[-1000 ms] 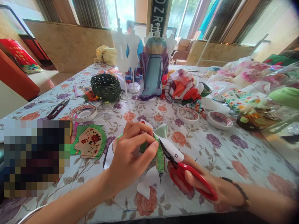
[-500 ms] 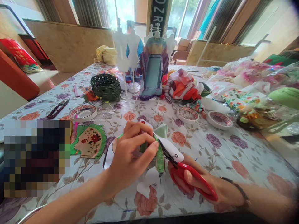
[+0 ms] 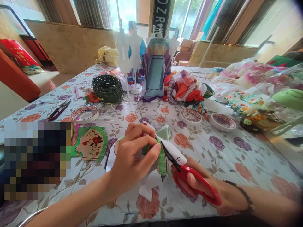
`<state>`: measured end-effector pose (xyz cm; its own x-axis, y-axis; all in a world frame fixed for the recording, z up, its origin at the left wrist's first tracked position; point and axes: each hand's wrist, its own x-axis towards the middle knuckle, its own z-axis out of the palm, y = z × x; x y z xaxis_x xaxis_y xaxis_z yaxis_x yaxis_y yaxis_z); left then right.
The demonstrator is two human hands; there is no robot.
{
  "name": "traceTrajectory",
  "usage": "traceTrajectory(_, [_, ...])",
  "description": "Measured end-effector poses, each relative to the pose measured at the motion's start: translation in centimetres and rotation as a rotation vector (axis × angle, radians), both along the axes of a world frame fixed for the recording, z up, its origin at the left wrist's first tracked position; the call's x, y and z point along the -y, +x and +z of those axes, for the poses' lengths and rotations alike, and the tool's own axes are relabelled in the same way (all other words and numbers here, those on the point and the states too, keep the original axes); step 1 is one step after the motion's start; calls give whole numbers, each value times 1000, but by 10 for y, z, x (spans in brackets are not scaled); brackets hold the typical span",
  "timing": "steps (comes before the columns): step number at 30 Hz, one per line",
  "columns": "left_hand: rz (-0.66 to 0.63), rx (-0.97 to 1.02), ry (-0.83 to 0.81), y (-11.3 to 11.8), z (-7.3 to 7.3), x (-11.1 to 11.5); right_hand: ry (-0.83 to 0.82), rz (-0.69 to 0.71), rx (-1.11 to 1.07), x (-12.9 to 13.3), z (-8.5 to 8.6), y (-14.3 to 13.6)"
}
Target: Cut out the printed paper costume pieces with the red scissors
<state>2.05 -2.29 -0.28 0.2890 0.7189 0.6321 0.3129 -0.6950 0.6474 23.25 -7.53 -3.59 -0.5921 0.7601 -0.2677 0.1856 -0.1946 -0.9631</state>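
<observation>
My left hand [image 3: 136,154] is closed in a pinch on a piece of printed fabric [image 3: 162,160] with a green border and white margins. Part of that fabric is hidden behind my fingers. Red-handled scissors [image 3: 197,181] sit in my right hand [image 3: 210,186], fingers through the loops. Their dark blades point up and left, lying against the green edge close to my left fingertips. A white offcut [image 3: 151,186] hangs or lies below the fabric. To the left lies a cut piece [image 3: 93,143] with a green edge and red flowers on tan.
Rolls of tape [image 3: 84,113] lie at left and right [image 3: 222,122]. Thread snips [image 3: 59,110] and a dark woven basket [image 3: 107,88] are at the left. A small dressed mannequin [image 3: 155,69] stands at the back, beside crumpled fabric [image 3: 186,86]. Plastic-wrapped flowers [image 3: 251,74] fill the right.
Hardly anything differs. The scissor blades look slightly closer together on the green edge; both hands stay in nearly the same place.
</observation>
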Motion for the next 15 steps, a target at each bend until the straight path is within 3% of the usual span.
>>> traceTrajectory(6, [-8, 1, -2, 0, -1, 0, -32, -17, 47, -2, 7, -5])
traceTrajectory(15, [4, -1, -6, -1, 0, 1, 73, 72, -13, -8, 6, -5])
